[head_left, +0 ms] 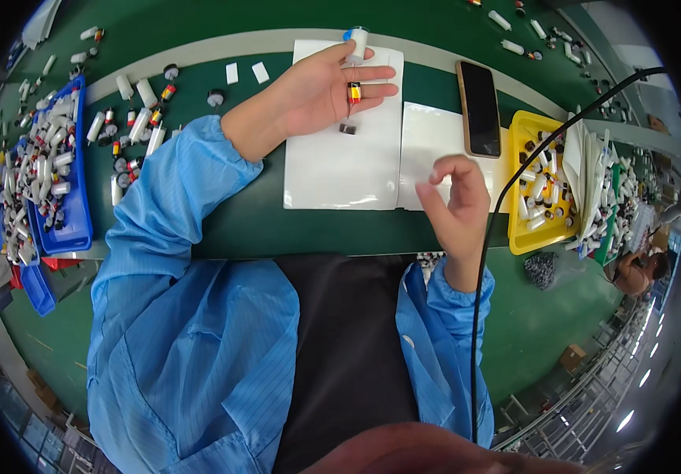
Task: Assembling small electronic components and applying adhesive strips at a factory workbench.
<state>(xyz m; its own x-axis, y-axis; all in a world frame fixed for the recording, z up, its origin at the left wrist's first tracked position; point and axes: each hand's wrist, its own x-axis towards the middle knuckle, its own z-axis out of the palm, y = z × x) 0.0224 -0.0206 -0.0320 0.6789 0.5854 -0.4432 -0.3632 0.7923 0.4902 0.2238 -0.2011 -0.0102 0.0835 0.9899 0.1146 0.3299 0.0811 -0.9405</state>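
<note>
My left hand (309,93) is palm up above a white sheet, its thumb and forefinger closed on a white cylinder (359,46) with a blue spot at its top. Its other fingers lie stretched out. Across them rests a small red, yellow and black part (355,93), and below it a dark end piece (348,129) hangs near the sheet; how these join is too small to tell. My right hand (460,207) is raised over the table's near edge, fingers curled, thumb apart, with nothing seen in it. The white sheet (332,174) lies flat under my left hand.
Left of my arm, loose white cylinders (147,93) are scattered, beside a blue tray (80,213) full of similar parts. A phone (479,110) lies right of the sheets, then a yellow tray (516,229) of parts. A black cable (485,292) hangs in front of my right forearm.
</note>
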